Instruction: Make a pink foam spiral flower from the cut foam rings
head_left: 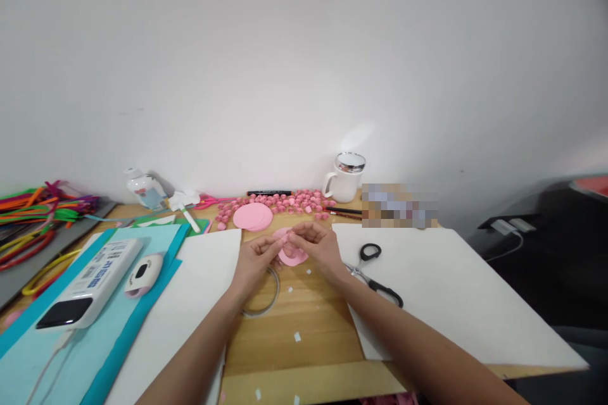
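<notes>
Both hands meet over the middle of the table, around a pink paper disc (pixel 293 257). My left hand (pixel 260 254) pinches the disc's left side with thumb and fingertips. From the other side, my right hand (pixel 317 245) closes its fingers at the disc's top right. The fingertips hide part of the disc, and whether a smaller piece sits between them I cannot tell. A roll of tape (pixel 275 294) lies on the wood just below my left hand. Black-handled scissors (pixel 368 275) rest by my right wrist, their blades partly covered by it.
Behind the hands lie stacked pink paper circles (pixel 251 216) and many small pink paper rolls (pixel 304 201). A white mug (pixel 346 180) stands near the wall. White sheets (pixel 441 291) cover the right side; a white power bank (pixel 95 278) lies on blue paper at left.
</notes>
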`<state>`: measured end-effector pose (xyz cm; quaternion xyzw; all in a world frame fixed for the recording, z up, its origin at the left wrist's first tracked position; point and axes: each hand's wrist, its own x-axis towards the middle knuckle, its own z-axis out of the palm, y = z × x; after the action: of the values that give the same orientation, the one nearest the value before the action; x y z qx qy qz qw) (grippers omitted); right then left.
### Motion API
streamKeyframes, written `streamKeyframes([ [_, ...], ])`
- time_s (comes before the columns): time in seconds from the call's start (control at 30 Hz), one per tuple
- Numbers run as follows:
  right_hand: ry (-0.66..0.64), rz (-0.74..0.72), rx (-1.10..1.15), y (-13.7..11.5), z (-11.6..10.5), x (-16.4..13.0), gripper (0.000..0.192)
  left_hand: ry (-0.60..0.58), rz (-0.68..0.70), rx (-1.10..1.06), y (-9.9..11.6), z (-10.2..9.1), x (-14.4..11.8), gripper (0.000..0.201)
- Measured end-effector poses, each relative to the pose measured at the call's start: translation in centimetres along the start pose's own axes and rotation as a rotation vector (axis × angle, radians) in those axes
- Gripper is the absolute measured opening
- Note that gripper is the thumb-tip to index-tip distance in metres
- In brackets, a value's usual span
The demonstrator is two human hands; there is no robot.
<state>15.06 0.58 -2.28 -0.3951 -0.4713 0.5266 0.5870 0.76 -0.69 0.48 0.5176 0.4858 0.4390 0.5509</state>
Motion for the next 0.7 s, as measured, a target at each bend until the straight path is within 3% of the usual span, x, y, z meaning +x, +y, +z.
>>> streamKeyframes([
  [0.27, -0.089, -0.038, 0.016, -0.30, 0.39, -0.33, 0.022, -0.008, 0.019, 0.051, -0.25, -0.17, 0.00, 0.027],
  [0.5, -0.036, -0.088, -0.040, -0.05, 0.11, -0.33, 0.017, 0.028, 0.080, 0.121, -0.12, -0.16, 0.01, 0.024],
  [0.7, -0.081, -0.150, -0.081, -0.19, 0.15, -0.48, 0.013, 0.044, 0.070, 0.090, -0.51, -0.24, 0.04, 0.024],
])
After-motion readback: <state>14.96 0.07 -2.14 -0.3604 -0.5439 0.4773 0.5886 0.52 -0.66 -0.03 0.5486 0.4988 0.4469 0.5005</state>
